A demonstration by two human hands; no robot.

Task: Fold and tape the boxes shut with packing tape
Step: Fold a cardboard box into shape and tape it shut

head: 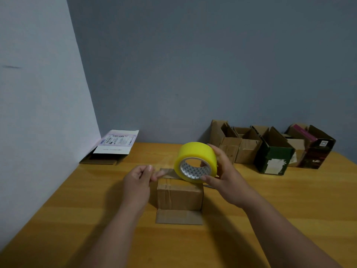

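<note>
A small brown cardboard box [179,198] stands in the middle of the wooden table [270,209], one flap lying flat toward me. My right hand [224,176] grips a yellow roll of packing tape [195,161] just above the box's far top edge. My left hand [141,178] is to the left of the roll at the box's top left corner, and its fingertips pinch the clear free end of the tape [163,173] pulled from the roll.
Several open cardboard boxes [241,147] stand in a row against the back wall at the right, among them a dark green one [274,157] and a dark red one [316,151]. A flattened box with a white label [114,147] lies in the left corner.
</note>
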